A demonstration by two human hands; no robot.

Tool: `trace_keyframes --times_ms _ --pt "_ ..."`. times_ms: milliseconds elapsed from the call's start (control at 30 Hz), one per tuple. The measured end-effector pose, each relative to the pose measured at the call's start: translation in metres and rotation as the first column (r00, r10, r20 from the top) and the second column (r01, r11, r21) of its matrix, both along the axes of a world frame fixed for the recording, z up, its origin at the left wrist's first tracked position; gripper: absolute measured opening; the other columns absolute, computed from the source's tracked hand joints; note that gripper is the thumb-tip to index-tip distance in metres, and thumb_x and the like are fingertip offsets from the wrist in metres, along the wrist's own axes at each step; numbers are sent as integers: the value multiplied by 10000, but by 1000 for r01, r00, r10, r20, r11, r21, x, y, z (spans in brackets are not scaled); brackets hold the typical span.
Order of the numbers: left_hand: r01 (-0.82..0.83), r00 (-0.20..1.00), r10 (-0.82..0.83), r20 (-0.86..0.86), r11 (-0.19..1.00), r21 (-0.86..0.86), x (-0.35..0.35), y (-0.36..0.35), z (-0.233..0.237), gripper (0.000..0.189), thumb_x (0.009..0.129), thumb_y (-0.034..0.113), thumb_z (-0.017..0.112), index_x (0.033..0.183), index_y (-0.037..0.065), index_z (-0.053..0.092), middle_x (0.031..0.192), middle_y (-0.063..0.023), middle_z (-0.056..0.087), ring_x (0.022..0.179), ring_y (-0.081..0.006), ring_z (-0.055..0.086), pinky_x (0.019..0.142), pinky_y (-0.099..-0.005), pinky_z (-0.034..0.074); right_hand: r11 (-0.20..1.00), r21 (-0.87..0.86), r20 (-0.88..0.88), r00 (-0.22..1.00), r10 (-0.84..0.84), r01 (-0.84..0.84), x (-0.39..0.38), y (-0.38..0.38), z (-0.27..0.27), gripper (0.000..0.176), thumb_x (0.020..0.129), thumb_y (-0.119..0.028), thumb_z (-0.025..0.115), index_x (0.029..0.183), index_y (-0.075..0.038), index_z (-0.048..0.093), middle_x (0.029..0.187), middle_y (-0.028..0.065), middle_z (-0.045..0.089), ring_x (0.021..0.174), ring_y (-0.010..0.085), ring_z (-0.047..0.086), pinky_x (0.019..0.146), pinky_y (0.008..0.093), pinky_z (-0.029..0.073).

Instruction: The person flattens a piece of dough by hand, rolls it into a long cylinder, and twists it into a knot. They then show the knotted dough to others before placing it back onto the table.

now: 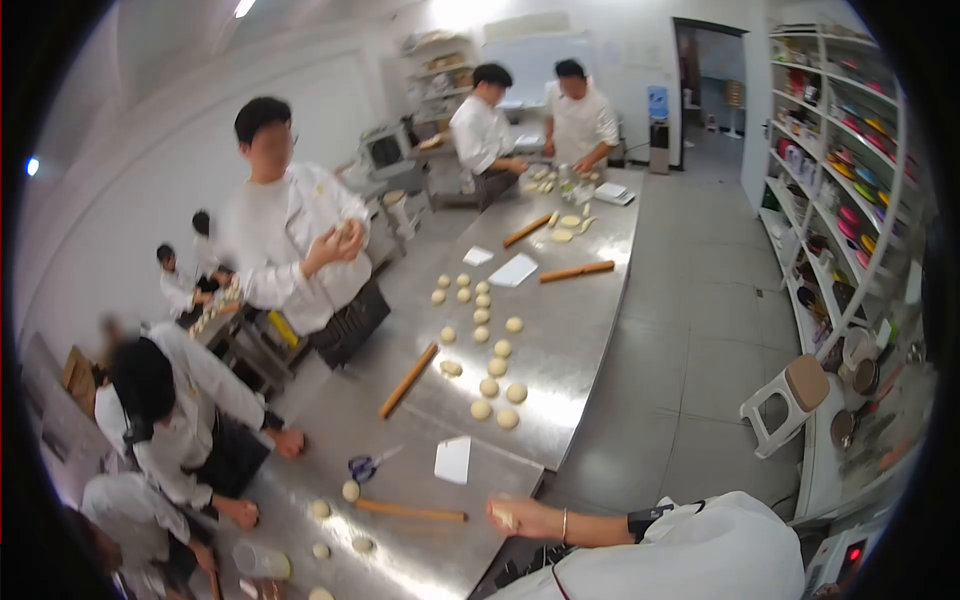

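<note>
My right hand (pixel 522 518) is held near the corner of the metal table (pixel 420 560), its fingers curled around a small pale piece of dough (pixel 505 519). A bracelet circles the wrist, below a white sleeve with a dark cuff. My left hand is out of view. Close to my right hand lies a wooden rolling pin (pixel 412 511), with a dough ball (pixel 351 491) at its far end. A white sheet (pixel 452 460) and dark-handled scissors (pixel 370 465) lie behind it. Several more dough balls (pixel 320 509) rest toward the lower left.
Across the adjoining table (pixel 560 350) are several dough balls (pixel 489 387), rolling pins (pixel 408 380) and white sheets (pixel 514 270). A person (pixel 300 230) stands opposite, holding dough; others work at left and at the far end. A stool (pixel 790 405) and shelves (pixel 840 160) stand at right.
</note>
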State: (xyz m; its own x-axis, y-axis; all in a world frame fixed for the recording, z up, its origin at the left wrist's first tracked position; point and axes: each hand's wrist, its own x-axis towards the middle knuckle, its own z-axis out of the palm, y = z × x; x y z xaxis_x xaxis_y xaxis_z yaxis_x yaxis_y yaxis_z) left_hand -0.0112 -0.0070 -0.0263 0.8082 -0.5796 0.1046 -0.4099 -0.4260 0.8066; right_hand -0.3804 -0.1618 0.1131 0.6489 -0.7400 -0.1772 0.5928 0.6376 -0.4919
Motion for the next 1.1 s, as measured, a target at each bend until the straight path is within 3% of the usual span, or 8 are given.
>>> trace_keyframes --times_ms 167,300,433,600,700,1000,1033,1100 --pt "520 520 -565 -641 805 -287 -124 -79 95 465 990 354 383 1287 7 469 1276 -146 512 1094 -240 547 903 -356 458 864 -499 -152 974 -170 73 -8 -22 7 554 963 -507 305 991 -32 589 1191 126 523 1147 264 455 999 399 320" --pt "196 -285 -477 -831 820 -538 -206 -127 143 513 991 397 354 1365 47 367 1328 -128 465 1186 -196 482 962 -369 423 406 -822 -570 591 -571 -400 32 -2 37 548 960 -482 336 1259 -60 515 1486 165 254 1364 373 212 1085 509 175" --pt "26 -286 -367 -885 920 -390 -190 -112 72 377 977 330 420 1239 67 486 1160 -95 567 1041 -175 557 857 -344 467 257 -502 -729 244 -640 -826 62 2 4 751 881 -558 427 1437 -80 267 1516 195 125 1386 433 79 1070 608 41" --pt "-243 -15 -155 -988 959 -147 -101 -64 37 181 936 265 517 907 95 573 786 -24 585 683 -146 543 630 -301 441 497 -644 -757 390 -525 -581 112 -34 -56 679 820 -416 606 1333 -22 401 1388 201 369 1269 374 353 1013 478 317" --pt "-462 -111 -142 -984 883 -75 -50 -56 66 139 933 224 542 935 85 533 786 -38 566 733 -175 567 698 -323 477 339 -528 -655 119 -746 -778 142 -55 -89 493 799 -275 638 1182 5 504 1233 187 511 1146 345 480 902 416 418" --pt "-181 159 -442 -883 866 -466 19 -86 5 331 864 115 595 1148 1 470 1060 -179 566 933 -270 583 765 -329 528 597 -493 -862 262 -435 -633 94 -15 -143 343 790 -330 603 904 -8 583 815 231 614 754 403 599 697 471 464" --pt "315 646 -360 -673 929 -194 -4 -93 45 397 899 265 552 1175 -20 539 1112 -203 578 1015 -284 556 956 -370 423 626 -517 -853 290 -433 -584 75 -11 -132 340 800 -335 605 907 -13 577 790 221 609 730 389 598 675 454 463" --pt "-73 106 -164 -981 982 -172 -36 -125 78 452 848 129 595 1262 8 461 1245 -179 522 1186 -341 441 1031 -450 373 652 -552 -833 305 -462 -520 37 -3 -88 338 810 -339 607 910 -19 572 766 211 604 707 375 598 653 437 463"
